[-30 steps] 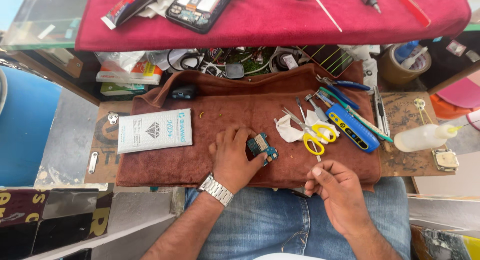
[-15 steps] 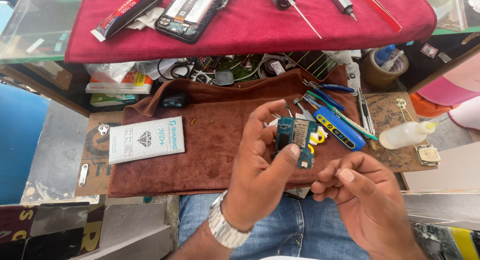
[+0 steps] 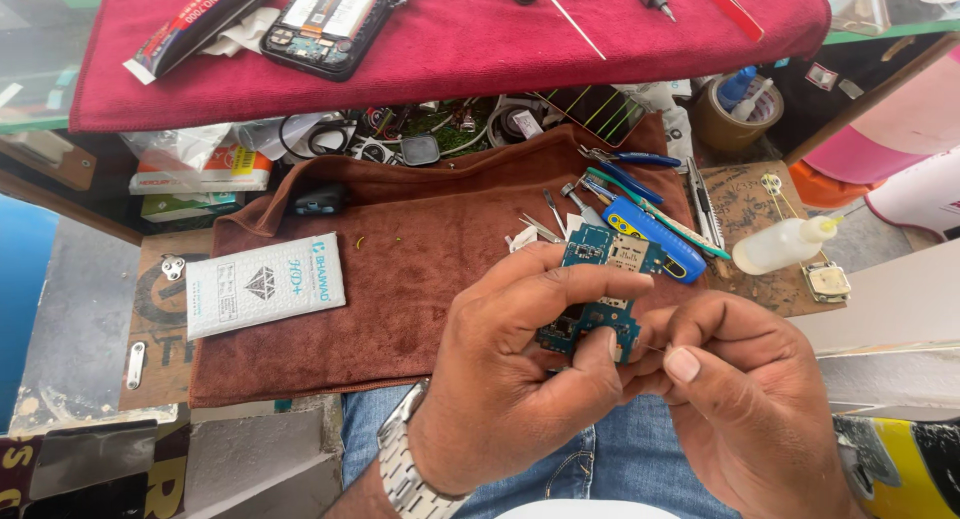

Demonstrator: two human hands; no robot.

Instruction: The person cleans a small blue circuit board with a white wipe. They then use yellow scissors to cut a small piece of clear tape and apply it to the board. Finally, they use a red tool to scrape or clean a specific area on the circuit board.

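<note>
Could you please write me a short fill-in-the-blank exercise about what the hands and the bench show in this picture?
1. The left hand holds a blue-green ____ board.
2. The right hand pinches a thin ____.
3. The white packet lies on the ____ cloth.
4. The watch sits on the ____ wrist.

Missing words: circuit; wire; brown; left

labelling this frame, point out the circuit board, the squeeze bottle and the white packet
circuit board (image 3: 607, 251), head view, upper teal part above the fingers
squeeze bottle (image 3: 778, 247), head view, middle of its body
white packet (image 3: 265, 284), head view, centre of its face
</note>
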